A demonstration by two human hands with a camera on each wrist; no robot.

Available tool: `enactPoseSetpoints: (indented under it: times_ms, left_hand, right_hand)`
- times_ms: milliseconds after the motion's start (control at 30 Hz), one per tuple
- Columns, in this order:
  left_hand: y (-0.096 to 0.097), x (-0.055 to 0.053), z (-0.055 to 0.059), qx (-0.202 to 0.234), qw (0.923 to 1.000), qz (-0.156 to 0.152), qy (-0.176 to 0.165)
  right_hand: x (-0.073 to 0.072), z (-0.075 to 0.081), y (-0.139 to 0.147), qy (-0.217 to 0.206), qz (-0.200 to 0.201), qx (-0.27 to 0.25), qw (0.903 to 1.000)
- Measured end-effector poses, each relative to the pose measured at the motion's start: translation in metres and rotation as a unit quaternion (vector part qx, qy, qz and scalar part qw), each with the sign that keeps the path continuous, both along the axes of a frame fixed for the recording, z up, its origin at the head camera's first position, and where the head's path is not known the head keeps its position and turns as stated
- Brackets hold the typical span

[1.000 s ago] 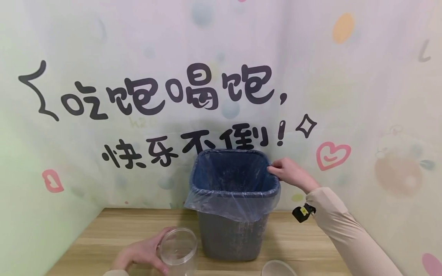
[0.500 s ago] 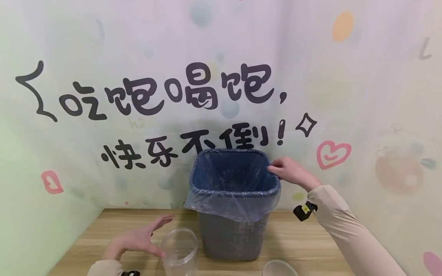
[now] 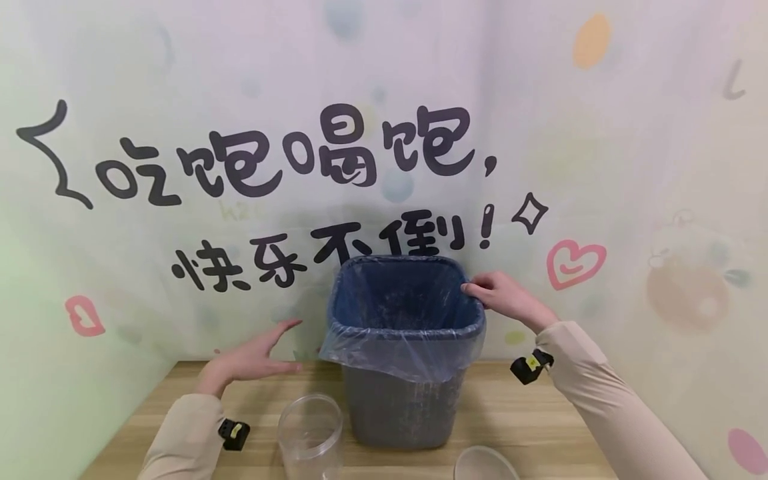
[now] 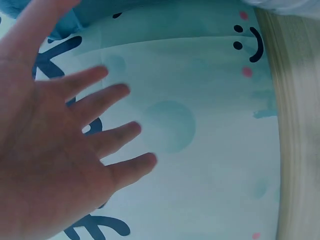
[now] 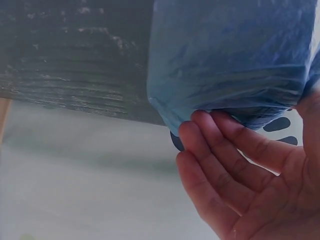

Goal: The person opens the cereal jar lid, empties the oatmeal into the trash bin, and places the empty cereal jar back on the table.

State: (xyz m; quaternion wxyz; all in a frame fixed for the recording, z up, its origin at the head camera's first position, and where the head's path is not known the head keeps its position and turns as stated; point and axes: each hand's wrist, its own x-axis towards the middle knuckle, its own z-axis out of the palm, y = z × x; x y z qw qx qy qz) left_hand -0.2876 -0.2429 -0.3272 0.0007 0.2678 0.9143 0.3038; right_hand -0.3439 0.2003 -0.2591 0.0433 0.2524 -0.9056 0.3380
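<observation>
In the head view a dark grey trash bin [image 3: 399, 417] stands upright, lined with a translucent blue bag [image 3: 393, 360] folded over its rim. My right hand [image 3: 507, 298] grips the rim on its right side, thumb over the top edge. The right wrist view shows that hand's fingers [image 5: 215, 145] curled under the bag's overhang [image 5: 230, 55]. Left of the bin, my left hand [image 3: 255, 358] hangs in the air with thumb and fingers apart, holding nothing. Its spread fingers [image 4: 120, 140] fill the left wrist view's left side. Below it stands a clear plastic cup [image 3: 311, 437].
A round, clear rim [image 3: 485, 465] shows at the bottom edge, right of the bin, mostly cut off. All stand on a wooden table [image 3: 528, 427]. Close behind rises a printed wall cloth [image 3: 270, 80] with large dark characters.
My left hand has let go of the clear cup, then risen and moved back towards the wall cloth. The right hand keeps its grip on the bin's rim.
</observation>
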Motion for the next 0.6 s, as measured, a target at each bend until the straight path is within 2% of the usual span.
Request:
enactPoseSetpoints:
  times_ms: [100,233,400,500,600]
  left_hand:
    - [0.003,-0.008,0.004,-0.009,0.9993,0.015,0.033]
    - [0.005,-0.016,0.007,-0.01,0.9981,0.026,0.055]
    - [0.002,-0.022,0.009,-0.022,0.9977,0.03,0.056]
    - [0.001,-0.024,0.01,-0.027,0.9976,0.036,0.053]
    - [0.0,-0.027,0.011,-0.034,0.9964,0.047,0.062]
  right_hand:
    - [0.0,-0.002,0.004,-0.005,0.001,-0.012,0.9999]
    - [0.0,-0.005,0.009,-0.025,0.002,-0.047,0.9986]
    - [0.002,-0.009,0.017,-0.041,0.014,-0.092,0.9948]
    - [0.002,-0.013,0.022,-0.025,0.022,-0.092,0.9952]
    - [0.001,-0.018,0.029,0.011,0.019,-0.064,0.9977]
